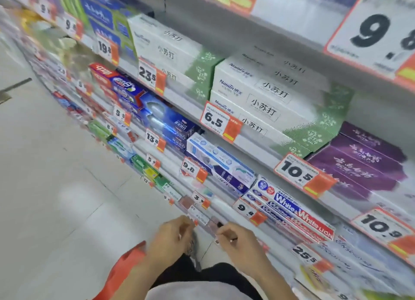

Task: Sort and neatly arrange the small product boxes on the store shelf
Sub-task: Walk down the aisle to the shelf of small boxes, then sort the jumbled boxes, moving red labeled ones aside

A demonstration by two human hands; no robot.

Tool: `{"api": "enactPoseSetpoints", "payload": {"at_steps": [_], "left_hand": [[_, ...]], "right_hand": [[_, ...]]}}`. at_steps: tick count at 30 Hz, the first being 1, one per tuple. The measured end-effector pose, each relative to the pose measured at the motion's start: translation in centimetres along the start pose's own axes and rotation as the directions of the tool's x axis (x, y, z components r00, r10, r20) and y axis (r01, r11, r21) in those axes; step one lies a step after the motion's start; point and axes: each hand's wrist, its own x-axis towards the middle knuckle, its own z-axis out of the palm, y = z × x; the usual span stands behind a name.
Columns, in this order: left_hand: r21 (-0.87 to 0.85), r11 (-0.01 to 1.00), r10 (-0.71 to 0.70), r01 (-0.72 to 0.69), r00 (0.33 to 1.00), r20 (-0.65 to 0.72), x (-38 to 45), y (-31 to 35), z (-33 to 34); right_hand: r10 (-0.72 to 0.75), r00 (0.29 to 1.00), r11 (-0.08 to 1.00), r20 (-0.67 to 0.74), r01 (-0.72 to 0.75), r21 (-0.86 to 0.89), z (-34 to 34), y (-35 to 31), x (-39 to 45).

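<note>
Both hands worked low at the near edge of the frame, against the front of a low shelf. The left hand (pixel 167 239) had its fingers curled at the edge of a small pinkish-brown product box (pixel 186 202) row, apparently pinching something small, though blur hid exactly what. The right hand (pixel 238 241) had its fingers bent around a thin dark object, perhaps a pen or a box edge; I could not tell which.

The risk, as I judged it, lay in those small boxes sitting right at the lip of the low shelf: a careless tug could tip one to the pale tiled floor (pixel 67 187), or knock the orange-and-white price tag (pixel 199 200) just beside them loose.

Higher shelves held their stock in stacks. White-and-green cardboard toothpaste boxes (pixel 269 97) filled the far upper shelf, with purple cartons (pixel 359 165) to their right. Below, blue toothpaste boxes (pixel 166 120) lay left of red-and-white boxes marked White (pixel 292 212). These looked orderly, so the remaining sorting seemed confined to the low shelf near the hands
</note>
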Motion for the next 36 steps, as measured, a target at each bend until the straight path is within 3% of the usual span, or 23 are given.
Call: {"api": "enactPoseSetpoints", "payload": {"at_steps": [10, 16, 25, 29, 36], "left_hand": [[0.173, 0.961, 0.173, -0.217, 0.956, 0.236, 0.3, -0.8, -1.6], [0.132, 0.953, 0.225, -0.272, 0.93, 0.291, 3.5, -3.7, -0.8], [0.148, 0.882, 0.372, -0.447, 0.854, 0.362, 15.6, -12.2, 3.8], [0.097, 0.844, 0.481, -0.528, 0.824, 0.298, 21.4, -16.9, 7.1], [-0.01, 0.73, 0.682, -0.683, 0.728, 0.068, 27.0, -24.8, 11.8]], "right_hand": [[0.116, 0.963, 0.967, -0.243, -0.053, 0.251, 5.2, 2.2, -2.2], [0.193, 0.9, 0.942, -0.39, -0.058, 0.331, 8.9, 4.3, -2.1], [0.321, 0.762, 0.91, -0.562, -0.084, 0.406, 15.8, 10.2, 10.2], [0.269, 0.736, 0.93, -0.621, -0.031, 0.366, 18.3, 13.9, 17.9], [0.075, 0.656, 0.983, -0.751, 0.078, 0.166, 24.1, 20.2, 25.5]]}}
